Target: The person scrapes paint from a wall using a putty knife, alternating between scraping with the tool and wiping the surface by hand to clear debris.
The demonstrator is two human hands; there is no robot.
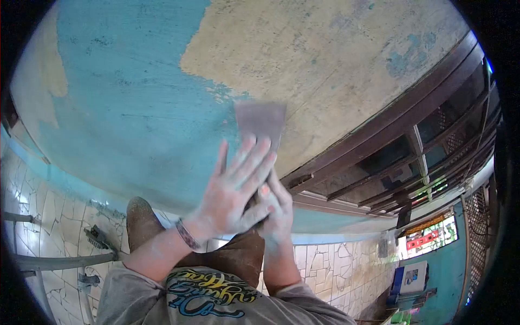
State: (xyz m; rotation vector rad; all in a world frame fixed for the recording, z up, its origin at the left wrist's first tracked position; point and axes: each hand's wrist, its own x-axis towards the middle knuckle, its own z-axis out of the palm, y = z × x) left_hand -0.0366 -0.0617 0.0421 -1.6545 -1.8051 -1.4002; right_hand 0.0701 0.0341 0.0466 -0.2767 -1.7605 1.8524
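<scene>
A wide-bladed paint scraper (261,116) lies with its blade against the wall (151,97), where blue paint meets bare beige plaster. My right hand (278,208) is closed around its handle, which is mostly hidden by the hands. Over the lower blade, my left hand (230,187) rests with its fingers stretched out and somewhat spread. Pale dust coats both hands, and a bracelet (187,234) circles the left wrist.
A brown wooden window frame with bars (379,138) borders the wall on the right. Metal rails (65,262), resembling a ladder, stand at lower left above the pale tiled floor (325,262). A blue-and-white object (410,279) sits at lower right.
</scene>
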